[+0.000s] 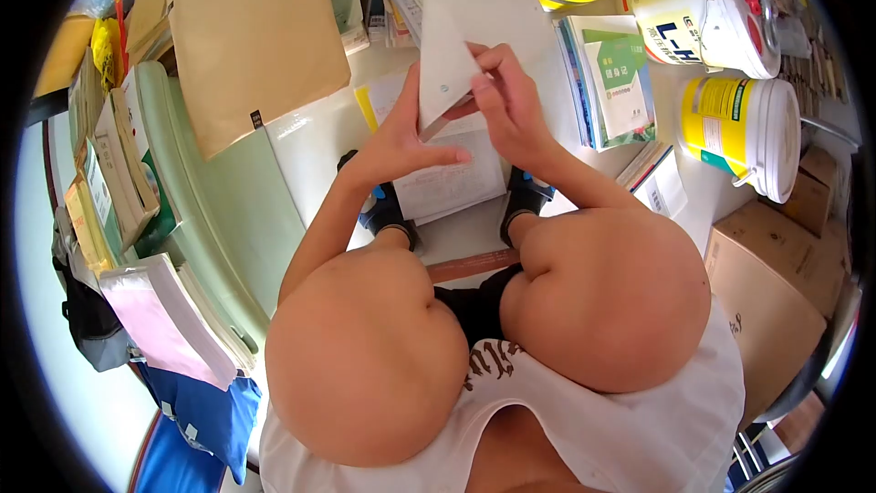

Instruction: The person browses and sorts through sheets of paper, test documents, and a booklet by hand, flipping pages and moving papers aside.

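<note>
A stack of white paper sheets [497,14] is tilted up in front of me, one sheet folded over along its left side. My left hand [394,141] supports its left edge, the fingers against it and the thumb stretched out below. The thumb and fingers of my right hand [511,100] are closed on the lower right edge, and some fingertips are hidden by the sheets. Beneath both hands, papers with faint writing [452,178] lie on the floor between my feet, with a yellow-edged sheet beside them.
A large brown envelope [260,41] lies at upper left, near a pale green case [224,210] with books on it. Right of the hands are books [616,82] and a yellow-and-white bucket [721,123]. A cardboard box [776,265] stands at far right.
</note>
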Demonstrator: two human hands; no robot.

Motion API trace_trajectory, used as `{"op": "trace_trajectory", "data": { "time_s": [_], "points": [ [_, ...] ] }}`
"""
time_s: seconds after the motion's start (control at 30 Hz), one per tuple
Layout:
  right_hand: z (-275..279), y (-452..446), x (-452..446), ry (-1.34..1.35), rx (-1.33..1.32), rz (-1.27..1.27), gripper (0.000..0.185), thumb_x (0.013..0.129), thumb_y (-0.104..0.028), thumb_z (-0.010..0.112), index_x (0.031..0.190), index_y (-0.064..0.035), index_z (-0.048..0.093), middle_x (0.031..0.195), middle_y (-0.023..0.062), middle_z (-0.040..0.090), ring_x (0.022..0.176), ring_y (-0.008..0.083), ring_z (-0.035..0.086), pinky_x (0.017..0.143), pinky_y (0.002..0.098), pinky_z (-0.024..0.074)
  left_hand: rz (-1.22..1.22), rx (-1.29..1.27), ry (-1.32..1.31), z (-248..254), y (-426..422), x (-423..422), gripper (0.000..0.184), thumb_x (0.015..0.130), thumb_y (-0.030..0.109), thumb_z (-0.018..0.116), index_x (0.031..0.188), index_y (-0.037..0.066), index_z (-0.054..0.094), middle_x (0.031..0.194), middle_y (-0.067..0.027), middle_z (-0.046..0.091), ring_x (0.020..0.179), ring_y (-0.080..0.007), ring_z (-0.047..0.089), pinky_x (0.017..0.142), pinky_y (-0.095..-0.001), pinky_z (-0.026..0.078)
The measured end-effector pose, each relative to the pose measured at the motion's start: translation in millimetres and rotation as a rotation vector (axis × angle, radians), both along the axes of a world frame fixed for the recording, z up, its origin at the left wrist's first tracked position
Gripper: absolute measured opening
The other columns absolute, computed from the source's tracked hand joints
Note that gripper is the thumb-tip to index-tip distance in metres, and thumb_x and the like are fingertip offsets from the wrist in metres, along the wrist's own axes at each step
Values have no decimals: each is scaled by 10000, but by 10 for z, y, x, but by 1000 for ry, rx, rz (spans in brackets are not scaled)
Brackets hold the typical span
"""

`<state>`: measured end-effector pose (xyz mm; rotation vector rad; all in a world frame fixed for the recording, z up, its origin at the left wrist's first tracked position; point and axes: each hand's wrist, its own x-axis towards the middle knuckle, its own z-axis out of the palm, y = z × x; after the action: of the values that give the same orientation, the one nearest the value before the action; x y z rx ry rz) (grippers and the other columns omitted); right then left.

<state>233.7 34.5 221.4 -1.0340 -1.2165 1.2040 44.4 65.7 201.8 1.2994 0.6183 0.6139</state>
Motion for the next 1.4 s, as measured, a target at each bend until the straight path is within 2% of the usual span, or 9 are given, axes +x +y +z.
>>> {"op": "trace_trajectory", "data": {
  "time_s": [0.2,0.27,0.33,0.43,0.53,0.77,0.97,1.13,1.4],
  "points": [
    [64,14,154,-435,158,126,223,978,-87,622,1172,-22,535,1411,189,547,992,321,680,799,353,559,230,-323,223,-476,-142,-120,697,935,231,753,1510,37,411,1362,-96,594,1283,-206,528,1080,-383,432],
    [-124,92,375,-921,394,-357,275,958,-133,668,1181,-38,538,1381,198,561,977,342,671,849,400,540,252,-354,298,-396,-163,-175,627,939,207,749,1466,23,462,1343,-92,603,1248,-203,546,1028,-373,457],
    [-226,63,483,-922,358,-513,338,969,-215,688,1218,-34,550,1278,189,625,972,326,667,850,410,525,275,-397,377,-389,-203,-256,559,942,183,744,1421,9,513,1324,-88,612,1212,-200,565,975,-364,481],
    [-811,-191,553,-273,-382,-281,498,986,-362,695,1289,9,561,972,162,704,910,282,673,829,375,516,245,-572,402,-635,-332,-393,645,922,183,767,1464,-4,470,1368,-108,591,1236,-209,554,1007,-367,473],
    [-1222,-531,461,-362,-592,-211,493,971,-356,716,1262,22,591,987,187,714,901,286,680,841,381,520,238,-749,187,-1024,-628,-540,741,884,238,802,1494,10,448,1422,-100,562,1291,-213,521,1076,-356,432],
    [-1634,-844,369,-492,-470,-60,459,967,-343,718,1173,56,622,1050,253,715,991,386,691,875,423,518,-119,-456,427,-1064,-746,-632,929,762,183,891,1520,-6,388,1472,-128,524,1326,-220,494,1109,-359,425],
    [-1746,-677,247,-669,-429,-156,501,985,-359,688,1244,38,528,988,270,693,961,433,674,815,449,520,202,-112,664,-1543,-655,-702,478,834,220,814,1196,-56,668,1075,-187,751,993,-276,711,924,-383,530],
    [-1687,-555,197,-702,-614,-58,519,991,-342,670,1320,4,467,933,225,665,864,401,660,758,463,516,366,47,781,-1436,-602,-667,519,836,218,798,1255,-23,609,1048,-217,750,989,-366,727,891,-427,554],
    [-1217,-117,509,-962,-19,-264,363,906,-165,717,1228,-64,581,1021,111,597,981,317,619,808,425,521,510,25,1083,-1021,-519,-618,672,860,206,788,1430,60,465,1043,-131,697,924,-262,707,805,-417,554]
  ]
}}
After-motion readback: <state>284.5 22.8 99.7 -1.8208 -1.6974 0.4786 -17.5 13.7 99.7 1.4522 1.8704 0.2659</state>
